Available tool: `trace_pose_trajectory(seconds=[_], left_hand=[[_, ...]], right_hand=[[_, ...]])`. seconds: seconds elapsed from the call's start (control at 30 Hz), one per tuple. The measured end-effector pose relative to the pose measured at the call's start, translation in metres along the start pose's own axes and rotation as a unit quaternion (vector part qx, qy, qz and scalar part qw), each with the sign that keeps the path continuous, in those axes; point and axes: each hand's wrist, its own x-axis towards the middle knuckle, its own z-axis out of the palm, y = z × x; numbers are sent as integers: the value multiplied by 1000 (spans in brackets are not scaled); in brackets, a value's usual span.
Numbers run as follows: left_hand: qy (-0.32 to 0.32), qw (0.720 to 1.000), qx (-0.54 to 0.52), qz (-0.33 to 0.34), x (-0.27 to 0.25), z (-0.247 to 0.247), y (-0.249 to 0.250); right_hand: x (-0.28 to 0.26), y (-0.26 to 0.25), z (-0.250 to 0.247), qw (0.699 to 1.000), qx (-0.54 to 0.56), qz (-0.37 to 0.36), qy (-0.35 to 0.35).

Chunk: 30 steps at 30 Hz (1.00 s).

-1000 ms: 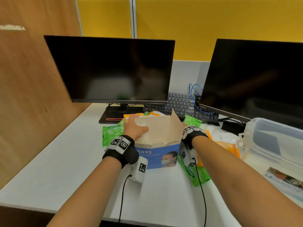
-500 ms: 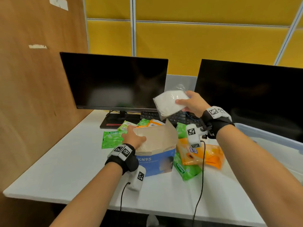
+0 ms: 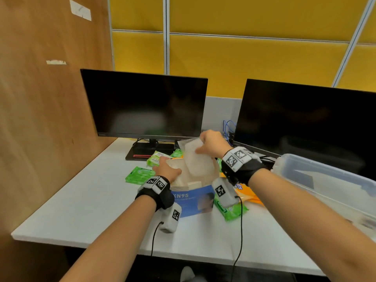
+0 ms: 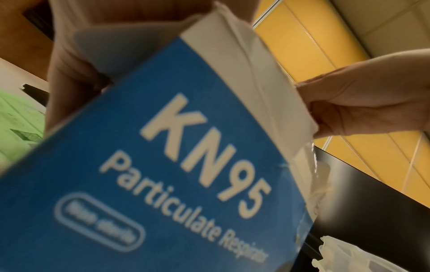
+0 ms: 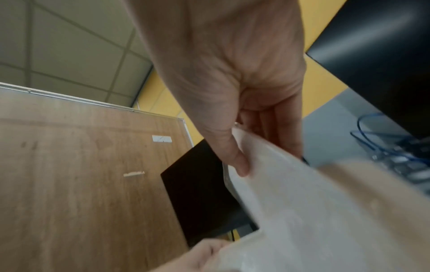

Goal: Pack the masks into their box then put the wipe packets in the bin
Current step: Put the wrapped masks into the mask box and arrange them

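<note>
The blue KN95 mask box (image 3: 192,201) stands open on the white desk (image 3: 87,208), its printed face filling the left wrist view (image 4: 163,174). My left hand (image 3: 166,169) grips the box's left top edge. My right hand (image 3: 211,144) pinches a white wrapped mask (image 3: 195,161) by its top edge, its lower part inside the box mouth; thumb and fingers show on the mask (image 5: 267,193) in the right wrist view. Green wipe packets (image 3: 139,175) lie left of the box, another green packet (image 3: 232,210) and an orange packet (image 3: 247,193) to its right.
A clear plastic bin (image 3: 327,182) sits at the right edge of the desk. Two dark monitors (image 3: 144,102) stand at the back, with a keyboard and blue cables (image 3: 228,127) between them. A wooden partition (image 3: 40,119) walls the left side.
My right hand has brought the wrapped mask down from in front of the monitors into the box mouth. My left hand has stayed on the box's edge.
</note>
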Motion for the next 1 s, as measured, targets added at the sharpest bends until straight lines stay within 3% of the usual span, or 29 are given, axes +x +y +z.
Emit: trace_pose_trajectory(seconds=[0.1,0.23,0.37,0.43,0.57,0.67,0.8,0.87,0.93,1.0], left_hand=[[1,1000,1,0,-1,0,1],[1,1000,0,-1,-2,0,2],[0,1000,-10,4,-3,0,2],[0,1000,-17,10,-4,0,1],[2,999,-28,16,-5,1,1],[3,999,-31,13,-4,3,1],[3,1000,-21,5,3,5,1],[3,1000,-21,4,9,7,1],[2,1000,-22,3,13,10,3],[-3,1000,-20,4,18,15,6]], right_hand=[[2,2,23,994,-71,46,-69],[-4,6,45,978,-181,49,-86],[5,24,90,954,-198,38,-221],[34,42,117,951,-153,60,-260],[4,0,83,941,6,97,-324],[-5,-8,77,910,200,141,-336],[-8,-3,61,865,263,139,-405],[-5,9,38,884,288,104,-354],[2,29,15,915,338,79,-204],[13,61,1,940,318,113,-40]])
